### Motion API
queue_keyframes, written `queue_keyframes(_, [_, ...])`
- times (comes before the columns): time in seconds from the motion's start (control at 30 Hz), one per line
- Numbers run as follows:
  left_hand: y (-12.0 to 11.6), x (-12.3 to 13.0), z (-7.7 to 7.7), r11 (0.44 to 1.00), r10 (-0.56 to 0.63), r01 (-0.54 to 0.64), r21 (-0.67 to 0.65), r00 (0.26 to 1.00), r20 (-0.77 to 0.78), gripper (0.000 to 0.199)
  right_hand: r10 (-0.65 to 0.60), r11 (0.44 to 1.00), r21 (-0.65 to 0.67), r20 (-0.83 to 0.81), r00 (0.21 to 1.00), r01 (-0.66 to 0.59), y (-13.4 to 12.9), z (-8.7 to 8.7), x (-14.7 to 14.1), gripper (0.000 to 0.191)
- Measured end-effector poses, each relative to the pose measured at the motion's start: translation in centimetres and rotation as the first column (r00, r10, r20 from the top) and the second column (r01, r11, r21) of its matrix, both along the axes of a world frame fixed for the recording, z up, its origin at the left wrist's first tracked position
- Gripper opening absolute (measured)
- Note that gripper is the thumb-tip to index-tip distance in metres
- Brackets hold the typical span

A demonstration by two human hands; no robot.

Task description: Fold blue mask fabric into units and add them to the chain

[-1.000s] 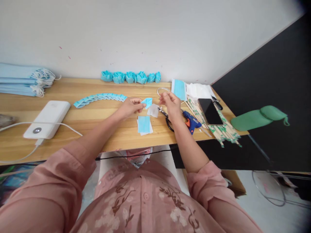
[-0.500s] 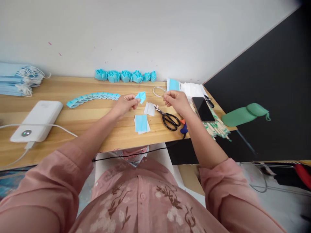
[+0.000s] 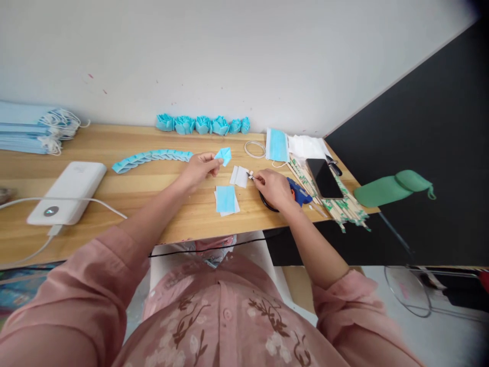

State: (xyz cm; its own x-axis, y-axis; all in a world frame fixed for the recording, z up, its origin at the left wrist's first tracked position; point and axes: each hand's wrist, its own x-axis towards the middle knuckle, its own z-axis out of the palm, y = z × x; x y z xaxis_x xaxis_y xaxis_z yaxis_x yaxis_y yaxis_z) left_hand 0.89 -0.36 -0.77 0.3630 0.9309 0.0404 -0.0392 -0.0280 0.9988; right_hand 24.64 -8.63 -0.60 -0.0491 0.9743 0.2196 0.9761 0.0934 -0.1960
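Note:
My left hand [image 3: 204,169] pinches a small folded piece of light-blue mask fabric [image 3: 224,156] between thumb and fingers, raised over the table. Lower on the right, my right hand [image 3: 274,187] lies closed over the black-handled scissors [image 3: 266,204], fingers at the blades; most of the scissors are hidden under it. Just left of the scissor tips are white fabric pieces [image 3: 239,176]. Below them a blue fabric square [image 3: 225,199] rests on white ones. Beyond my right hand, a blue glue gun [image 3: 302,195] shows in part.
A curved row of folded blue pieces [image 3: 151,156] lies left. Several blue fabric flowers [image 3: 185,125] line the wall. Stacked masks [image 3: 23,127] and a white power bank [image 3: 69,188] are farther left. A phone [image 3: 324,178], wooden sticks [image 3: 349,208] and green bottle [image 3: 385,189] are right.
My right hand has come down from above the table onto the scissors, covering them. My left hand still holds the folded blue piece. The whole view has shifted slightly.

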Motion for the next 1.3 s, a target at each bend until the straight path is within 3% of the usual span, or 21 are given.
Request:
queue_keyframes(0.17, [-0.2,0.1,0.2,1.000,-0.008,0.008,-0.003,1.000,0.002,0.033,-0.057,0.997,0.053,-0.034,0.998,0.059,0.2,-1.0,0.1,0.016])
queue_keyframes(0.4, [-0.3,0.2,0.3,0.999,-0.024,0.025,-0.019,0.999,0.035,0.031,-0.230,0.968,0.023,-0.326,0.917,0.251,0.7,-2.3,0.8,0.017])
queue_keyframes(0.53, [-0.3,0.2,0.3,0.999,-0.028,0.030,-0.020,0.997,0.076,0.031,-0.210,0.971,0.003,-0.476,0.854,0.241,0.8,-2.4,1.2,0.022])
queue_keyframes(0.67, [-0.4,0.2,0.4,0.999,-0.040,0.041,-0.005,0.995,0.090,0.031,-0.082,0.971,0.151,-0.517,0.852,0.185,0.1,-0.7,-1.0,0.019])
queue_keyframes(0.83, [-0.8,0.4,0.7,1.000,-0.018,0.016,0.023,0.997,0.078,0.031,0.176,0.861,0.509,-0.338,0.925,0.022,0.0,2.1,-4.8,0.018])
queue_keyframes(1.07, [-1.5,0.8,1.4,0.994,-0.025,0.011,0.112,0.992,0.124,0.026,0.187,0.715,0.694,-0.069,0.980,-0.088,1.5,1.7,-6.3,0.022])
queue_keyframes(1.13, [-1.6,0.7,1.6,0.992,-0.028,0.011,0.128,0.991,0.134,0.026,0.175,0.706,0.701,-0.041,0.984,-0.096,1.6,1.5,-6.5,0.023])
queue_keyframes(1.3, [-1.7,0.7,1.6,0.990,-0.052,0.033,0.139,0.989,0.137,0.027,0.148,0.755,0.652,-0.069,0.987,-0.068,1.8,1.2,-6.5,0.023])
